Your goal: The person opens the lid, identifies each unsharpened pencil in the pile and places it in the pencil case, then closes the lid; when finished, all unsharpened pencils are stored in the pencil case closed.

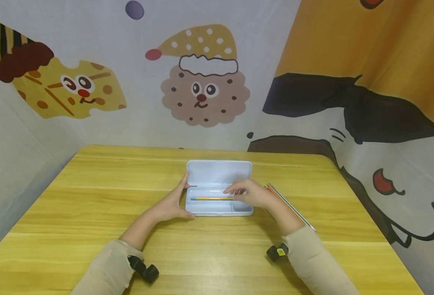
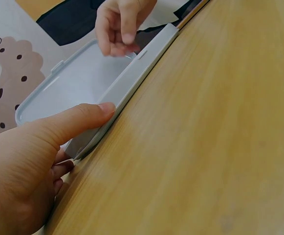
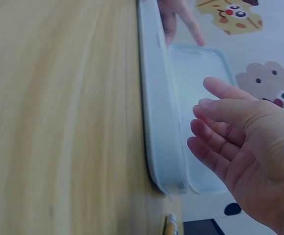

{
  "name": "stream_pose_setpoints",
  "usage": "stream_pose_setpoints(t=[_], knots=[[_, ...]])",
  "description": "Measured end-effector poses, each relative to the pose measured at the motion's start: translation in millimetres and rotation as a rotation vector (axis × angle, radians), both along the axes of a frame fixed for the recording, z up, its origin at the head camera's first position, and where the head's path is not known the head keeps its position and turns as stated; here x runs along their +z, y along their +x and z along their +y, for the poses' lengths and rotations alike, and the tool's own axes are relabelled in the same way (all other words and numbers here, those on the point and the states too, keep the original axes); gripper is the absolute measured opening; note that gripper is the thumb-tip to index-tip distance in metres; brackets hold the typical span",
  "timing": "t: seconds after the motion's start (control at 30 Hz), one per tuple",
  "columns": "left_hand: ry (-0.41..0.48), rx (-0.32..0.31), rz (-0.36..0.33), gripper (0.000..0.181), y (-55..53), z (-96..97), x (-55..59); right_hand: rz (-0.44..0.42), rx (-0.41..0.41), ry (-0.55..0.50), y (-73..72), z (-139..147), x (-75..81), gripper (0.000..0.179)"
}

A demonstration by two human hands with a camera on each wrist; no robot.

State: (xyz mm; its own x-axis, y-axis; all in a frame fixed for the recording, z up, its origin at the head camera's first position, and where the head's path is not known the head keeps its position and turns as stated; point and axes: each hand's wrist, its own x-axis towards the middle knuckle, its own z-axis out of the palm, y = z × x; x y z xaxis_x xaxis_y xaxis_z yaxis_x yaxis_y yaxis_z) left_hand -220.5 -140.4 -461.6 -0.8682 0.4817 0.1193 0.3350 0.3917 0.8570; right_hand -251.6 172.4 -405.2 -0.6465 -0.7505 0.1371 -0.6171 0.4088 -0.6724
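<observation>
A white pencil case (image 1: 218, 173) lies on the table with its lid raised at the back. Inside its tray lies one yellow pencil (image 1: 212, 198) with a blue end, its right part hidden behind a hand. My left hand (image 1: 169, 206) grips the left end of the case; in the left wrist view the thumb (image 2: 85, 116) presses on its front wall. Over the right half of the tray is my right hand (image 1: 253, 194). In the right wrist view its loosely bent fingers (image 3: 212, 139) hold nothing and stay apart from the case.
Several pencils (image 1: 290, 207) lie slantwise on the wooden table (image 1: 209, 254), right of the case and partly under the right forearm. A cartoon-print curtain (image 1: 135, 131) hangs behind the table's back edge. Small black cameras are strapped at both sleeves.
</observation>
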Motion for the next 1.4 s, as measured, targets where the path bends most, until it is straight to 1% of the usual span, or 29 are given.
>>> stream_pose_setpoints(t=[0.27,0.37,0.47,0.5,0.53,0.6,0.63,0.7,0.73,0.77,0.83,0.93,1.0,1.07,1.17,1.23,1.3,1.4], knots=[[0.004,-0.01,0.001,0.141,1.8,1.3,1.8,0.074,-0.034,-0.066,13.0,26.6,4.9,0.027],[0.006,-0.012,0.005,0.141,2.0,1.8,1.3,0.082,-0.067,-0.101,18.5,39.7,5.8,0.028],[0.012,-0.009,0.011,0.141,2.6,1.8,0.7,0.067,-0.142,-0.095,26.2,51.8,10.0,0.029],[0.014,-0.008,0.012,0.141,3.4,2.5,1.7,0.06,-0.172,-0.086,30.4,54.3,14.0,0.028],[0.019,-0.011,0.01,0.14,6.1,3.3,6.3,0.048,-0.195,-0.078,35.0,56.8,18.9,0.028],[0.028,-0.016,0.007,0.137,11.0,5.2,14.8,0.031,-0.221,-0.068,38.6,65.5,21.0,0.028],[0.03,-0.016,0.009,0.137,11.4,5.1,15.1,0.03,-0.23,-0.063,40.1,69.9,21.7,0.028],[0.029,-0.016,0.005,0.137,11.5,5.4,15.5,0.033,-0.233,-0.07,41.2,80.2,19.9,0.027],[0.026,-0.015,0.006,0.138,10.8,5.0,14.4,0.039,-0.229,-0.075,40.0,86.4,16.4,0.027],[0.022,-0.011,0.008,0.139,8.3,4.2,9.7,0.048,-0.227,-0.078,38.0,92.7,11.8,0.027],[0.011,-0.003,0.013,0.14,3.3,2.8,1.1,0.066,-0.242,-0.067,39.7,101.4,10.2,0.026],[0.009,-0.002,0.013,0.14,3.9,3.9,2.3,0.076,-0.264,-0.048,42.6,113.8,8.6,0.026],[0.018,-0.006,0.012,0.138,5.5,4.9,5.2,0.067,-0.284,-0.034,45.1,121.4,8.5,0.026],[0.031,-0.015,0.008,0.136,9.6,6.1,12.6,0.055,-0.303,-0.021,47.4,128.4,8.1,0.026],[0.038,-0.015,0.007,0.136,10.8,6.3,14.9,0.046,-0.32,-0.003,50.0,137.6,7.3,0.027],[0.024,-0.012,0.017,0.136,9.7,5.2,13.2,0.053,-0.33,0.011,51.0,143.3,5.9,0.028],[0.006,-0.001,0.026,0.139,5.6,3.6,6.1,0.057,-0.337,0.023,51.2,148.5,3.9,0.029],[-0.015,0.007,0.026,0.14,2.6,1.5,2.0,0.061,-0.342,0.037,50.3,155.8,-0.3,0.03]])
